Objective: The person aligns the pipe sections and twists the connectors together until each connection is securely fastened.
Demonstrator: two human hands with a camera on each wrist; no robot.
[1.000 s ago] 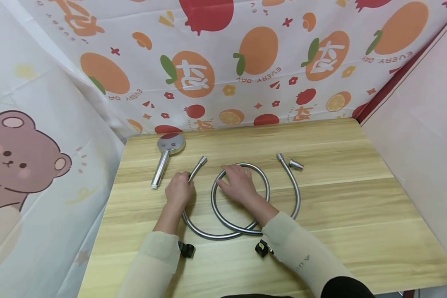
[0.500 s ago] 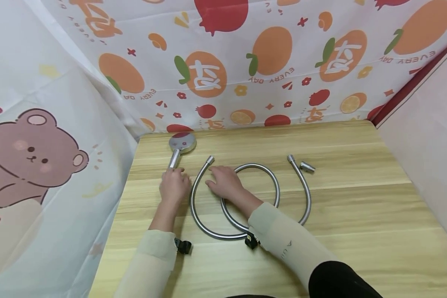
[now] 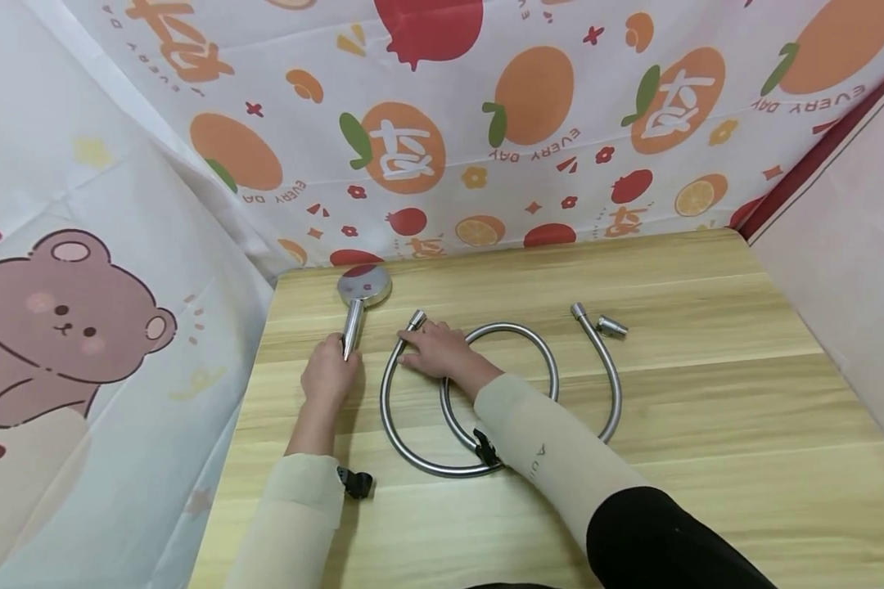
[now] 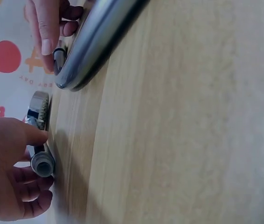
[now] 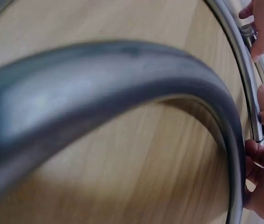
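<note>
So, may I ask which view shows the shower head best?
The head view: the shower head shows its whole disc and most of its handle there. The left wrist view shows it foreshortened, handle end foremost; the right wrist view, only part of its handle.

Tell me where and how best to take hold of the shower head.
By the handle, I'd say, coming from the near side, thumb on one side and fingers on the other, as the left hand holds it. The shower head lies with that slim, straight handle pointing nearward; the broad, shiny disc at the far end looks harder to wrap.
</note>
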